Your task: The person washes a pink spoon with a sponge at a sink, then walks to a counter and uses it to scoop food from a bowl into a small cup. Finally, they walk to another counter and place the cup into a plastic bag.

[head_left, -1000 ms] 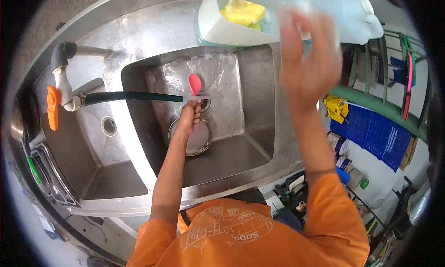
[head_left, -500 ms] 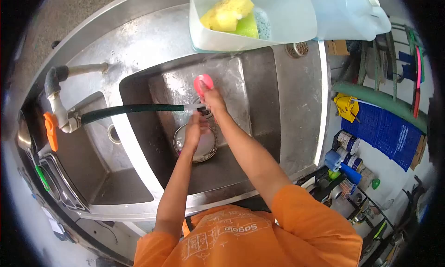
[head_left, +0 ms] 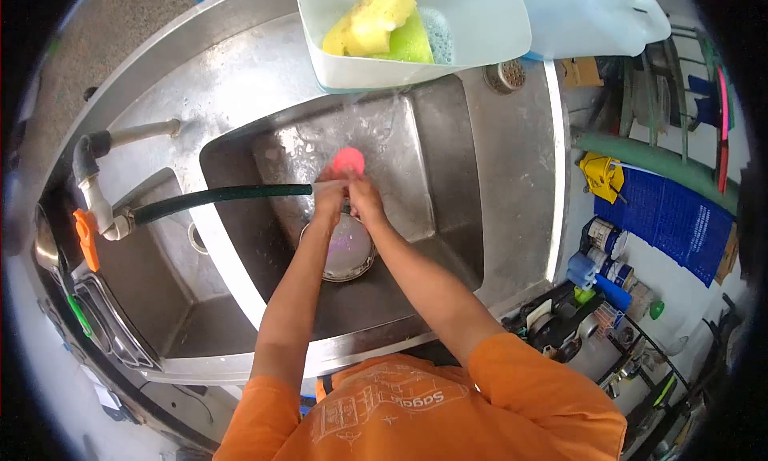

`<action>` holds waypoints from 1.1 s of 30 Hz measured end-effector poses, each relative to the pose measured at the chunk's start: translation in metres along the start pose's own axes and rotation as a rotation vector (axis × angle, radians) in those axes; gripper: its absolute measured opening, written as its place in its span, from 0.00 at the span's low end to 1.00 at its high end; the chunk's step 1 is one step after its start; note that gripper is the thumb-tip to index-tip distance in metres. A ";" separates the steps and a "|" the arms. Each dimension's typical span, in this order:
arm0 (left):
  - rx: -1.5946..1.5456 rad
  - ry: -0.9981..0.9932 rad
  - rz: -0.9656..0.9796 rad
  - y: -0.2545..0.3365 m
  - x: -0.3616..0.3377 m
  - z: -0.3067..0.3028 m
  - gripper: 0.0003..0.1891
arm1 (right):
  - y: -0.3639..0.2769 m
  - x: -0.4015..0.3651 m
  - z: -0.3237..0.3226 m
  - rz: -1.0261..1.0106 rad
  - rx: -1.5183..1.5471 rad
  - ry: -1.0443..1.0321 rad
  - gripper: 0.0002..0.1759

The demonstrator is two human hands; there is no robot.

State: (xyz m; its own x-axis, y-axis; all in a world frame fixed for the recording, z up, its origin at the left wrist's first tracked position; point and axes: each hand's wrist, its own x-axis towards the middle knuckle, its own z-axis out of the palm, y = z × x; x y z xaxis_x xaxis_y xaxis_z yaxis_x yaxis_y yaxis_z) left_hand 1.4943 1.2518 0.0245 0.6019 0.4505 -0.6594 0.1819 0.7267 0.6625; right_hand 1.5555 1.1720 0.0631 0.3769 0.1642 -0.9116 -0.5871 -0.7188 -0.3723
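Observation:
Both hands meet over the sink basin, just past the end of a dark green hose. My right hand is closed around a pink item with a round, flat-looking end; its lower part is hidden by the fingers, so its exact kind does not show. My left hand is close beside it at the hose's pale tip, its fingers smeared by motion. Below the hands, a round metal-rimmed vessel with cloudy liquid stands on the basin floor.
A white tub with a yellow and green sponge and suds stands at the back edge. A translucent jug is beside it. A tap with an orange handle feeds the hose. A drain strainer lies at right.
My left hand has moved up from above the vessel to beside my right hand. The pink item has come slightly lower, and the whole view has shifted a little.

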 end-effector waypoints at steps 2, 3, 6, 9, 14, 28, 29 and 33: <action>0.266 -0.018 -0.115 -0.003 -0.005 0.002 0.16 | 0.023 0.017 0.013 -0.273 0.233 0.118 0.19; 0.063 0.113 -0.103 -0.017 0.010 -0.009 0.16 | 0.030 0.024 0.026 -0.270 0.238 0.121 0.19; -0.338 0.092 -0.011 -0.008 0.007 -0.005 0.17 | 0.034 0.031 0.042 -0.801 -0.001 0.529 0.22; -0.223 0.212 -0.119 0.006 -0.012 0.023 0.16 | -0.004 0.023 0.013 -0.312 -0.448 0.260 0.24; -0.235 0.126 -0.117 -0.025 0.013 -0.025 0.15 | 0.012 0.043 0.052 -0.414 -0.121 0.274 0.27; -0.480 0.064 -0.299 -0.020 0.066 -0.039 0.14 | 0.007 0.013 0.035 -1.034 -0.038 0.355 0.23; -0.459 -0.076 -0.166 -0.017 0.062 -0.047 0.11 | 0.013 0.011 0.032 -0.834 -0.086 0.253 0.23; -0.393 0.105 0.086 -0.021 0.052 -0.043 0.06 | 0.003 -0.021 0.006 -0.579 -0.178 0.033 0.20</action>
State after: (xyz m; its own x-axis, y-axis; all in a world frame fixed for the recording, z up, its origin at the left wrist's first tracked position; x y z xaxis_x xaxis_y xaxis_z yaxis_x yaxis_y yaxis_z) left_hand 1.4883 1.2821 -0.0389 0.5156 0.5538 -0.6539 -0.1886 0.8177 0.5438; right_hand 1.5418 1.1704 0.0800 0.6228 0.5436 -0.5627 -0.1520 -0.6214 -0.7686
